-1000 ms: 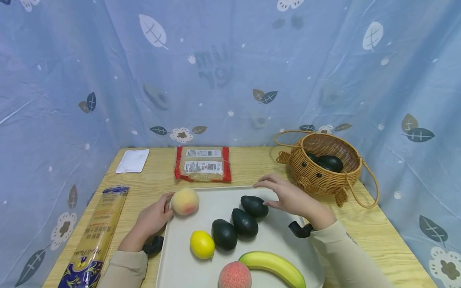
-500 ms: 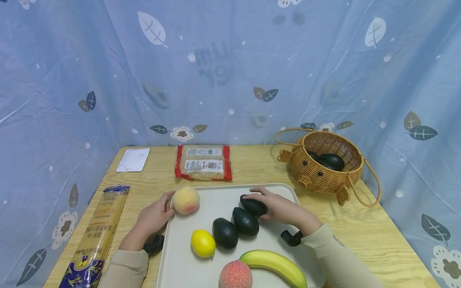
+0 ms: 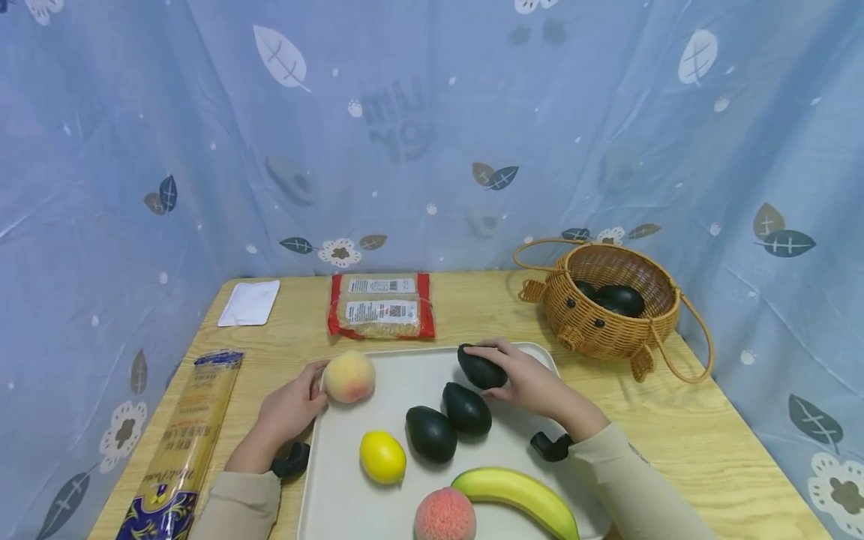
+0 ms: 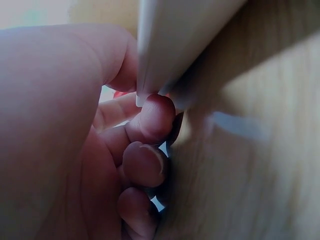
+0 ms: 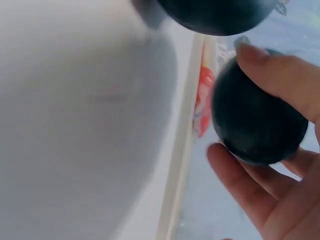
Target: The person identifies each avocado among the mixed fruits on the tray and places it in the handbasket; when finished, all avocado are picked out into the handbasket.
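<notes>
My right hand grips a dark green avocado over the back right of the white tray. The right wrist view shows the thumb on one side of this avocado and fingers on the other. Two more avocados, one behind the other, lie mid-tray beside a lemon. My left hand holds the tray's left rim, close to a yellow peach. In the left wrist view its fingertips curl under the tray wall.
A banana and a round pinkish-red fruit lie at the tray's front. A wicker basket with avocados inside stands back right. Behind the tray is a red-edged food packet; spaghetti and a white packet lie left.
My right hand came down onto the rearmost avocado, took hold of it and shifted it slightly back. The other two avocados moved a little rightward. My left hand stayed at the rim.
</notes>
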The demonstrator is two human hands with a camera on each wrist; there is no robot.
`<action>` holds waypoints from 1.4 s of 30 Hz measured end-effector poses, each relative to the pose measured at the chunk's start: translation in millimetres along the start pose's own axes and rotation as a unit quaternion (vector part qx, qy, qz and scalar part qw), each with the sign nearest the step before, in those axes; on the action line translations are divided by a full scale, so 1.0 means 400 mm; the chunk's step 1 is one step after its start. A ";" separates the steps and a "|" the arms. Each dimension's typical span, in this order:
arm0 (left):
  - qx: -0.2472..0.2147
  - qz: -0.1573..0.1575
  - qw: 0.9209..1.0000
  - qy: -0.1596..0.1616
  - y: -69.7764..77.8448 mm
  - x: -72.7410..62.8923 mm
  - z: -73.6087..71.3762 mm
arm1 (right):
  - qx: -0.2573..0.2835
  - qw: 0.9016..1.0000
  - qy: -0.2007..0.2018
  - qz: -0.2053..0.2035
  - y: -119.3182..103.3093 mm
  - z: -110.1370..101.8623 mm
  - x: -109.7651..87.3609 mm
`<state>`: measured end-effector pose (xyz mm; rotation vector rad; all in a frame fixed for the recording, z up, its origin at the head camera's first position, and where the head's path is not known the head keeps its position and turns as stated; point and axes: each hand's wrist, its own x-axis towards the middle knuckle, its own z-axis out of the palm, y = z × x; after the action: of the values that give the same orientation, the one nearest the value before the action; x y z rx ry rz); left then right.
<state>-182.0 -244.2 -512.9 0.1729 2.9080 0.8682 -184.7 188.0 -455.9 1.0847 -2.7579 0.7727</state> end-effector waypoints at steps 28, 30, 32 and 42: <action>-0.013 -0.002 1.000 -0.002 0.005 -0.009 -0.001 | -0.020 0.904 0.338 0.262 0.090 -0.233 -0.037; -0.013 -0.003 1.000 -0.001 0.009 -0.009 0.000 | -0.017 0.898 0.331 0.290 0.103 -0.247 -0.045; -0.013 -0.003 1.000 0.001 0.011 -0.007 0.003 | -0.014 0.892 0.325 0.313 0.117 -0.260 -0.052; -0.015 -0.006 1.000 -0.002 0.006 -0.003 0.005 | -0.012 0.877 0.301 0.375 0.173 -0.291 -0.072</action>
<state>-180.2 -241.3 -513.3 0.1548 2.8864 0.9088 -221.3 304.9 -391.3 -0.2859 -2.5318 0.9186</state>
